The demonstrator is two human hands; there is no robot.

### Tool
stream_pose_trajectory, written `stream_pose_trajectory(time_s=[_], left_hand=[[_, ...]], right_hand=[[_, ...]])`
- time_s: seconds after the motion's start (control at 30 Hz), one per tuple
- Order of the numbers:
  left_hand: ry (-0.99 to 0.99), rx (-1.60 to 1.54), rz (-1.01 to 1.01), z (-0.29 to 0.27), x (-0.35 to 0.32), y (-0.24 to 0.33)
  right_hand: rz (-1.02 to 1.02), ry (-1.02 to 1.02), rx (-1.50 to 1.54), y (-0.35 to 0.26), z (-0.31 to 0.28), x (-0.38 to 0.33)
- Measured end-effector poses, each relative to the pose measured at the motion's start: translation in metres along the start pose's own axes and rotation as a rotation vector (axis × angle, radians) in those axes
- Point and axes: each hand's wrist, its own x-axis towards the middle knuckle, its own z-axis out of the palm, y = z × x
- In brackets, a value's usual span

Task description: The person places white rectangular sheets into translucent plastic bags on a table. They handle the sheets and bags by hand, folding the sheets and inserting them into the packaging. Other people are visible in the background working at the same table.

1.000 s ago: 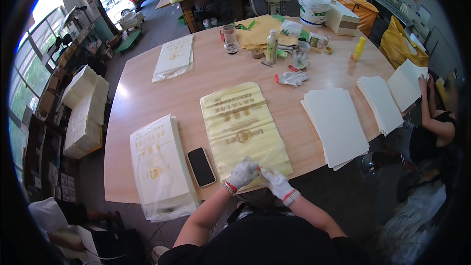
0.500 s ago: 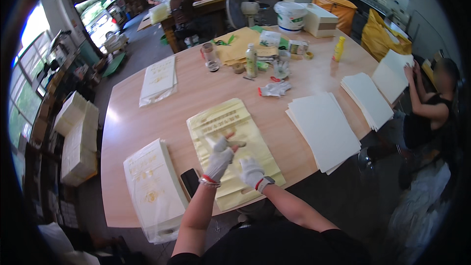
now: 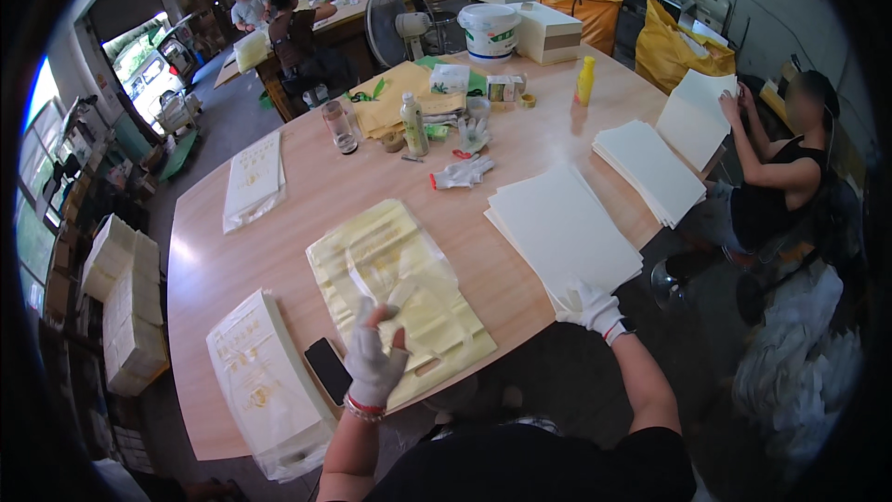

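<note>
The right hand [image 3: 592, 309] has swung across from the yellow handle bags [image 3: 423, 270] since a moment ago. From where I stand, its gloved fingers now lie on the near corner of the fanned stack of white sheets [image 3: 567, 232], though I can't tell whether they have closed on any. The left hand [image 3: 376, 358] is over the yellow bags, thumb and fingers apart. Those bags lie flat at the table's [image 3: 228, 270] near edge, between the smartphone [image 3: 329, 370] and the sheets.

Left of the phone, a clear plastic bag [image 3: 269, 381] holds a thick, gold-printed stack; a 2nd clear packet [image 3: 254, 179], farther off, holds a thinner stack. At the back, a clear tumbler [image 3: 340, 125] looks dark at the bottom, the contents of the white bucket [image 3: 489, 33] are hidden from me, and something white pokes out of the yellow sack [image 3: 686, 48]
</note>
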Motion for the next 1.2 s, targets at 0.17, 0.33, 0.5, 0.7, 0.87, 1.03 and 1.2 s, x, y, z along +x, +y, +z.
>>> stream_pose_trajectory(time_s=[0.17, 0.33, 0.5, 0.7, 0.87, 1.03, 1.2], left_hand=[[-0.446, -0.533, -0.067, 0.053, -0.032, 0.04], [-0.672, -1.524, -1.377, 0.147, -0.058, 0.066], [-0.963, -1.256, -0.987, 0.156, -0.085, 0.01], [-1.184, -0.17, -0.405, 0.09, -0.057, 0.069], [-0.791, 0.116, 0.083, 0.095, -0.087, 0.07], [0.055, 0.342, -0.052, 0.039, 0.007, -0.002], [-0.351, -0.136, -0.401, 0.061, 0.014, -0.047]], right_hand=[[-0.066, 0.025, 0.205, 0.029, -0.013, 0.014], [-0.423, 0.285, -0.051, -0.081, -0.036, -0.027], [-0.259, 0.126, 0.676, -0.082, -0.014, -0.083], [0.457, 0.06, 1.662, -0.101, 0.06, -0.094], [0.315, 0.398, 1.336, -0.165, 0.081, -0.059], [0.059, 0.264, 0.594, -0.166, 0.006, -0.087], [-0.118, -0.155, 0.019, -0.193, -0.001, -0.058]])
